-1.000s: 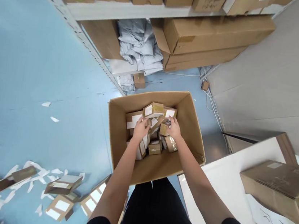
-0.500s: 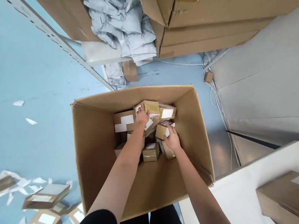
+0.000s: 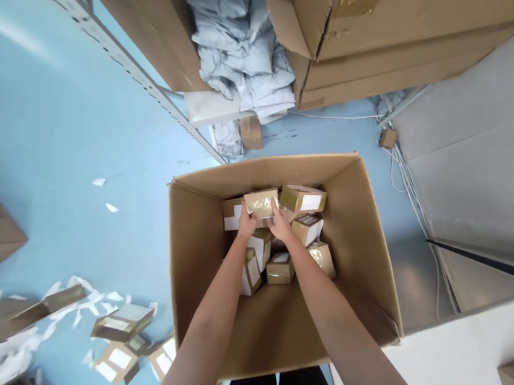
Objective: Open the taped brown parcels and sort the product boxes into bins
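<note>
Inside a large open cardboard box (image 3: 276,338), both my hands hold one small taped carton (image 3: 261,204) between them. My left hand (image 3: 246,222) grips its left end, and my right hand (image 3: 280,223) closes on its right end. Clear tape shines across the carton's top. Around it lie several small cartons: a carton with a white label (image 3: 303,199) to the upper right, another carton (image 3: 307,228) below that, a glossy taped carton (image 3: 322,258) at the right and an upright carton (image 3: 280,269) nearer me. My forearms and hands hide part of the pile.
Beyond the box, a metal shelf frame (image 3: 157,91) carries grey mailer bags (image 3: 251,48) and big cartons (image 3: 396,53). Cartons (image 3: 117,359) and paper scraps litter the blue floor at lower left. A white table (image 3: 441,371) stands at right, cables (image 3: 418,200) along the wall.
My hands were apart on separate cartons; now they have come together on one carton at the pile's far side. The camera view has shifted left, and nearby cartons lie differently.
</note>
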A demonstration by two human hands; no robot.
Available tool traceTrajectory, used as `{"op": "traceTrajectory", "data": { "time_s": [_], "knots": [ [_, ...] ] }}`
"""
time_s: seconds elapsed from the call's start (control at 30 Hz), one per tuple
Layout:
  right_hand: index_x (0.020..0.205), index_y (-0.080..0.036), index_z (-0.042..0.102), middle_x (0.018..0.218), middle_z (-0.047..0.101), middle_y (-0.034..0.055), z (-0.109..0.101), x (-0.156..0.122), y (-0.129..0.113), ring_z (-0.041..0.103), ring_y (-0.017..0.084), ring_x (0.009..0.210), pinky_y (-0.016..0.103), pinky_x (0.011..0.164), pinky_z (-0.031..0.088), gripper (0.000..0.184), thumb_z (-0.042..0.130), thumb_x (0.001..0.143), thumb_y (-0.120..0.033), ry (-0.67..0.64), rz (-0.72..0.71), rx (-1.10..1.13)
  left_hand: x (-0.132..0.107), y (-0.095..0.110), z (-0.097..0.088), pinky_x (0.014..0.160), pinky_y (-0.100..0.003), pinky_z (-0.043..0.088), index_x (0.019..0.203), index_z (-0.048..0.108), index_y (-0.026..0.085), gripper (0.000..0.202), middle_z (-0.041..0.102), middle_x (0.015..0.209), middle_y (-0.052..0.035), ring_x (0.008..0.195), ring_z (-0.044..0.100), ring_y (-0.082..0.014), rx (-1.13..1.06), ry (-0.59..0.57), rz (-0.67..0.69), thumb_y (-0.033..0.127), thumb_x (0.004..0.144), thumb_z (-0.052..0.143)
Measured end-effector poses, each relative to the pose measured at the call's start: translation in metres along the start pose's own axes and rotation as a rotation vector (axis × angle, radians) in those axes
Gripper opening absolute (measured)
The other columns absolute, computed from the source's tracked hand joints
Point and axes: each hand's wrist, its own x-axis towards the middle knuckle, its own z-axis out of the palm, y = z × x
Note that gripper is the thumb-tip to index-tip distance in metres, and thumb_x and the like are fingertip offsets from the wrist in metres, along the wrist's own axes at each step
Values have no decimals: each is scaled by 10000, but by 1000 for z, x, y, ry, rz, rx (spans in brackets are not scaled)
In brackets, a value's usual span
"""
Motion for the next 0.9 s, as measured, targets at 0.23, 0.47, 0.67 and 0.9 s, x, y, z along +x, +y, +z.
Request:
{"op": "traceTrajectory", "data": {
  "time_s": [0.23,0.47,0.67,0.9],
  "knots": [
    [1661,-274,330,1407,668,93,-27,-56,-45,669,262,1215,420,1072,534,836,587,877,-134,107,38,-81,-72,22,-42,1216,-441,424,1682,227,276,961,520,1601,-104,1444,526,-284,-20,17,235,230,851,706],
    [1532,-283,548,1342,686,85,-92,-122,-124,674,260,1202,388,1079,527,708,621,850,-106,271,29,-250,-149,68,-78,1185,-470,464,1552,507,285,692,617,1504,-95,1395,577,-279,-53,-38,333,238,881,673],
    [1491,-277,603,1273,710,98,-133,-207,-181,708,271,1121,372,1011,552,660,646,849,-130,434,71,-288,-201,121,-106,1226,-458,429,1535,537,286,672,605,1519,-84,1426,550,-266,-67,-99,504,214,876,645],
    [1385,-253,702,1242,760,124,-162,-315,-190,726,319,1146,407,1017,549,555,719,833,-196,592,193,-260,-259,166,-107,1199,-469,454,1550,530,288,695,605,1520,-92,1414,561,-292,-17,-328,691,245,866,645]
  ]
}}
